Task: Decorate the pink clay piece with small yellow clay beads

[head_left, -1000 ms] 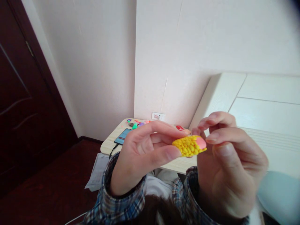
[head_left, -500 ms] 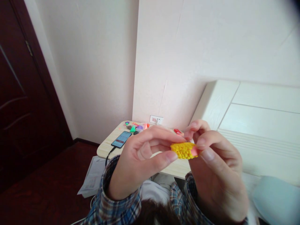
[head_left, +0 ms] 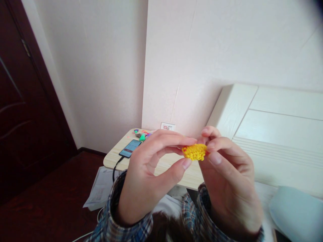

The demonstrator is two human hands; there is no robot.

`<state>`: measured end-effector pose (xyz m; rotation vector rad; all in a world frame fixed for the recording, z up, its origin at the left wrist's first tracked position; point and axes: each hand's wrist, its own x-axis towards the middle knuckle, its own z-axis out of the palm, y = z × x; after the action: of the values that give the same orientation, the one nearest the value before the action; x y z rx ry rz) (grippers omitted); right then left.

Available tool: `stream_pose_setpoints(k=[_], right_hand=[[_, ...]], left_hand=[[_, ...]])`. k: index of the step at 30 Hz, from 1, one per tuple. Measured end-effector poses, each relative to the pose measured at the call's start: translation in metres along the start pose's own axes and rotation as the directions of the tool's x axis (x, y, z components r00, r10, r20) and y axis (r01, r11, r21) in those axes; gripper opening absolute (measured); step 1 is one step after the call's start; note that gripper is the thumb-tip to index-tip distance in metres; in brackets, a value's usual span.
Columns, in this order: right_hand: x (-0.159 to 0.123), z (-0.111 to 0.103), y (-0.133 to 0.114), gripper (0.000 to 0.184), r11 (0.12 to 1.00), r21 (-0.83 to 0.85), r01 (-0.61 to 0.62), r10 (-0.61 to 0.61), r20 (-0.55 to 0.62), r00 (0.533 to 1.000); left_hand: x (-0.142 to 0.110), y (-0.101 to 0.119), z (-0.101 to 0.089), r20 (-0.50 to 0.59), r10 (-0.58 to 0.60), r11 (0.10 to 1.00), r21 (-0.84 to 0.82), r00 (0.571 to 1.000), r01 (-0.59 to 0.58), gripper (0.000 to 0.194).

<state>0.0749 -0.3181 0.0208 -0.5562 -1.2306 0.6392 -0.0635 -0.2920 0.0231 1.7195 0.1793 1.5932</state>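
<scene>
A small yellow clay corn cob [head_left: 194, 152], covered in bumpy kernel-like beads, is held up in the air above the table. My left hand [head_left: 153, 171] has its fingertips along the cob's upper left and its thumb at the lower left edge. At the cob's right end, my right hand [head_left: 230, 178] pinches it between thumb and index finger, with the other fingers curled behind. The pink core end seen before is now mostly covered by the right fingertips.
Below is a light wooden table [head_left: 113, 155] with a lit phone [head_left: 130, 148] on a black cable. Several bits of coloured clay, a green piece [head_left: 142, 137] among them, lie at its back left. Papers [head_left: 99, 190] stick out beneath. A socket [head_left: 168, 126] is on the wall.
My right hand has moved left, and its thumb and index finger have closed on the cob's pink end. The cob has turned and shifted slightly left. The head view has also shifted a little.
</scene>
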Motion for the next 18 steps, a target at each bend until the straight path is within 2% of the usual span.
stream_pose_setpoints(k=[7, 18], right_hand=[[-0.0005, -0.0017, -0.0020, 0.002, 1.000, 0.007, -0.022, 0.022, -0.006, 1.000], [-0.0017, -0.0026, -0.0007, 0.002, 1.000, 0.023, -0.010, 0.009, 0.030, 0.999]], left_hand=[[0.0008, 0.0014, 0.0033, -0.021, 0.084, 0.994, 0.079, 0.996, -0.082, 0.022], [0.0004, 0.0003, 0.0029, -0.019, 0.102, 0.990, 0.101, 0.995, -0.100, 0.021]])
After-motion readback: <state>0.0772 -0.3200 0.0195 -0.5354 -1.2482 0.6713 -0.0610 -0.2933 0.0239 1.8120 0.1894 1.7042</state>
